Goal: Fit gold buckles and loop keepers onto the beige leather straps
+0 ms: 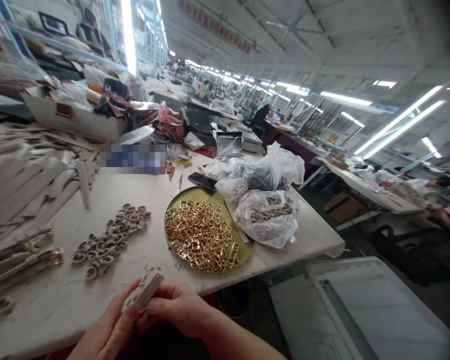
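Close to the table's front edge, my left hand (117,317) and my right hand (174,304) are together, fingers closed on a short beige-grey strap (150,291). One end of the strap points up and away between them. Its lower part is hidden by my fingers. Small scraps (150,270) lie on the tabletop just beyond. Beige strap loops (108,240) sit in a loose pile ahead of my left hand. Past my right hand, a round gold tray (243,255) holds a heap of gold metal buckles (198,232).
Long pale straps (26,170) are stacked at the left, with buckled straps (26,267) nearer. Clear plastic bags (270,225), one holding more loops, stand right of the tray. A phone (202,180) and a pen (179,183) lie behind it. Beyond the right table edge is a white bin (360,267).
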The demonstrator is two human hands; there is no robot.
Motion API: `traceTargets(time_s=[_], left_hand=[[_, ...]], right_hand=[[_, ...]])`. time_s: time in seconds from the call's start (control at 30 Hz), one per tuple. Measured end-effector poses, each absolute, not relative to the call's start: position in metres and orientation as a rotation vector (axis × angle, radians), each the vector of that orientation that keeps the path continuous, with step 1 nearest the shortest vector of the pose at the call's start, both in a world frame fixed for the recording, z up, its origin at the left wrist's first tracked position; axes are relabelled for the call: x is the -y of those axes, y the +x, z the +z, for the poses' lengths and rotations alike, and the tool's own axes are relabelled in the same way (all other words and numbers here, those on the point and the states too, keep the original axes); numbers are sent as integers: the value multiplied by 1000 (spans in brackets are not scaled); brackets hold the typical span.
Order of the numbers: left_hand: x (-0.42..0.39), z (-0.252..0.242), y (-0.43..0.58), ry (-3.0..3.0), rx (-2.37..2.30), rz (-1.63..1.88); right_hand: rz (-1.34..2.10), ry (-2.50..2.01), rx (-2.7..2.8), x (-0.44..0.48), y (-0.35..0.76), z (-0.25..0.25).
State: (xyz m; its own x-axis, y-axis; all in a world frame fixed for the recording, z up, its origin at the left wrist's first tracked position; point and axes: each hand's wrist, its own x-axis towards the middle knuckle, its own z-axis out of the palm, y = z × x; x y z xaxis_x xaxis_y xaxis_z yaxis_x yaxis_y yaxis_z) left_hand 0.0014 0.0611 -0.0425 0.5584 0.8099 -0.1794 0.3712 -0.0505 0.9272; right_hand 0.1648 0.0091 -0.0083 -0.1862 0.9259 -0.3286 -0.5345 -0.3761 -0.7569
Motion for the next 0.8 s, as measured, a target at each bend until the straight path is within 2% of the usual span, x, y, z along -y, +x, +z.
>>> traceTargets(time_s=[0.27, 0.43, 0.57, 0.63, 0.77, 0.8], left_hand=[[-46, -13, 10, 1768, -981, 419], [-33, -2, 13, 1788, -972, 321], [-34, 9, 9, 1775, -972, 332], [-35, 8, 5, 1726, -1017, 389], [-31, -4, 3, 1488, -992, 439], [-30, -6, 5, 1441, -973, 450]], right_hand=[[1952, -1018, 744, -4, 171, -16], [1645, -1150, 1007, 6, 165, -7], [1598, -1221, 1125, 11, 185, -2], [1338, -1408, 1258, 7, 212, 3], [310, -2163, 1599, -11, 279, 12], [270, -2221, 1616, -16, 292, 13]])
